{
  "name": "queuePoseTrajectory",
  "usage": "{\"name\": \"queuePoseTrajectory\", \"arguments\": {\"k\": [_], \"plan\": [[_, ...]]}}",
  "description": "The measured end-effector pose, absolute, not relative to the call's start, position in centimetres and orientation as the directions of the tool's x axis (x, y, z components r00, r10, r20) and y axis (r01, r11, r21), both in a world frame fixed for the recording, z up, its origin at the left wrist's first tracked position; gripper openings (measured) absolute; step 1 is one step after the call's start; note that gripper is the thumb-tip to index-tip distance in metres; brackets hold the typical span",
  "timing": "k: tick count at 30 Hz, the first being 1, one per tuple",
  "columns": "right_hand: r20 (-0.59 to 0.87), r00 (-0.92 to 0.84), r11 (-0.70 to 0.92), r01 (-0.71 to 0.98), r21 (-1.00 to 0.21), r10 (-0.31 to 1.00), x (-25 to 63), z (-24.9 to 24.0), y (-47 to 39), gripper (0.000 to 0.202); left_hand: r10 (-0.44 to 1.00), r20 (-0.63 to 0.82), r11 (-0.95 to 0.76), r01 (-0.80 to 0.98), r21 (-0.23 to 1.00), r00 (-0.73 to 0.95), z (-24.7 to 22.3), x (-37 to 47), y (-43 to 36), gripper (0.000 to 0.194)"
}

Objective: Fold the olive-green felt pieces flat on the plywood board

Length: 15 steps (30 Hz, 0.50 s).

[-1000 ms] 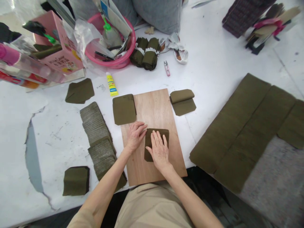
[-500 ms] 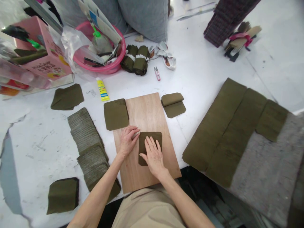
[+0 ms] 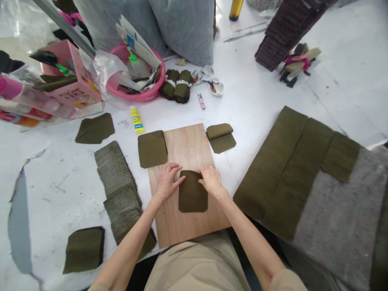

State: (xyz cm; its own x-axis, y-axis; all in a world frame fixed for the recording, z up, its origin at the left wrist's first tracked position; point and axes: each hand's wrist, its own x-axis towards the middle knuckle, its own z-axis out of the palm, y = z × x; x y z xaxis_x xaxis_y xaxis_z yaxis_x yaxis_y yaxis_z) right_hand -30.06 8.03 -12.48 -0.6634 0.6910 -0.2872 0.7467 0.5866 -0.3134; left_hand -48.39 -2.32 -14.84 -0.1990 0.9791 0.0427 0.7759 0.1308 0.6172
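A dark olive fabric piece (image 3: pixel 193 194) with clipped corners lies on the wooden board (image 3: pixel 169 226) in front of me. Its top edge bows upward between my hands. My left hand (image 3: pixel 166 180) is at its upper left corner, thumb over the fabric and fingers curled beyond the edge. At the upper right corner, the closed fingers of my right hand (image 3: pixel 211 180) grip the edge. The fingertips' undersides are hidden. A stack of similar olive pieces (image 3: pixel 152 149) overlaps the board's left edge, and a folded olive piece (image 3: pixel 221 138) rests by its right edge.
Left of the board runs a fanned row of fabric pieces (image 3: pixel 117 178), with another stack (image 3: pixel 84 249) nearer me. Behind stand a yellow tube (image 3: pixel 137 120), thread snips (image 3: pixel 201 101), rolled fabric bundles (image 3: pixel 182 87) and a pink basin (image 3: pixel 136 96). Large olive panels (image 3: pixel 281 169) lie at right.
My right hand has moved from lying flat on the fabric to its upper right corner. My left thumb now reaches over the upper left corner. The view has shifted slightly.
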Motion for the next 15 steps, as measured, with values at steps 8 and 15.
{"name": "queuePoseTrajectory", "arguments": {"k": [8,15], "plan": [[-0.276,-0.618,0.180,0.573,-0.800,0.736,-27.7,-13.0,6.3,0.004,0.987,-0.154,0.144,0.735,0.663,-0.054,-13.4,-47.5,-1.3,0.018],[-0.489,-0.392,-0.463,0.165,-0.871,0.779,-27.6,-12.9,3.9,0.031,0.884,-0.456,0.458,-0.004,0.889,-0.102,-13.0,-46.2,-2.7,0.030]]}}
